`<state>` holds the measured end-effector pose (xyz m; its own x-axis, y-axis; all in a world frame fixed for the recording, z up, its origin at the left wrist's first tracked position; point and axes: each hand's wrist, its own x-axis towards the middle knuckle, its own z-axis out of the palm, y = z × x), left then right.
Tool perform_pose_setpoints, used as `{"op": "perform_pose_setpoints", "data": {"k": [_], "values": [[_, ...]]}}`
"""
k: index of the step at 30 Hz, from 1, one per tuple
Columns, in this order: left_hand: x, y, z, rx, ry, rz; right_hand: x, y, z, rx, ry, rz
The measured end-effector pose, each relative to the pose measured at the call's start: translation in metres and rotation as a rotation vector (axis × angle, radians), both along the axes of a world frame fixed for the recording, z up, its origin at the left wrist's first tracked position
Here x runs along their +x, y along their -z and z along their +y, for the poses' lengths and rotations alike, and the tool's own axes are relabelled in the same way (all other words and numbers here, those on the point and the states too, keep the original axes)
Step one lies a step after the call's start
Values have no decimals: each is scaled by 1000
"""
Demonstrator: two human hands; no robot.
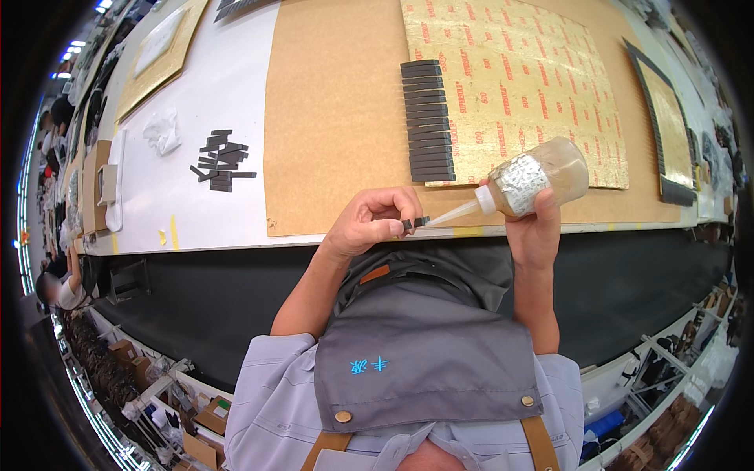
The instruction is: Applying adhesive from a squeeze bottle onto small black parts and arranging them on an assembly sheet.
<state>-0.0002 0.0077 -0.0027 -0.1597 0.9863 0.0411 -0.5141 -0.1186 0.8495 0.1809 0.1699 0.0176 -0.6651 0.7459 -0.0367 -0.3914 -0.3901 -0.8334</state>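
Note:
Between the thumb and fingers of my left hand is a small black strip, held just over the table's front edge. My right hand grips a translucent squeeze bottle with a silvery, worn label, tilted so that its long nozzle points left and down. The nozzle's tip is at the strip, touching or very close. Beyond my hands, a column of similar black strips lies side by side along the left edge of a yellowish printed board.
A loose pile of black strips lies left on the white tabletop, near crumpled white paper. Brown paper covers the middle. At right stands a board edged with black strips. A person is at far left.

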Motion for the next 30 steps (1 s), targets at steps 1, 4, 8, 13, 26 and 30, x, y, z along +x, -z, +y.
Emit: {"op": "perform_pose_setpoints", "data": {"k": [1,4,8,13,26,30], "values": [[0,0,-1,-1,-1,1,0,0,1,-10,9,18],[1,-2,-1,-2,3,10,0,0,1,-22,17,40],[0,0,0,8,-2,11,0,3,1,-7,21,21],[-1,-1,3,14,-15,18,0,2,4,13,15,4],[-149,-59,123,-382,-93,848,27,10,19,-35,17,88],[-177,-42,177,-453,19,1013,29,11,22,-32,1,99]]}}
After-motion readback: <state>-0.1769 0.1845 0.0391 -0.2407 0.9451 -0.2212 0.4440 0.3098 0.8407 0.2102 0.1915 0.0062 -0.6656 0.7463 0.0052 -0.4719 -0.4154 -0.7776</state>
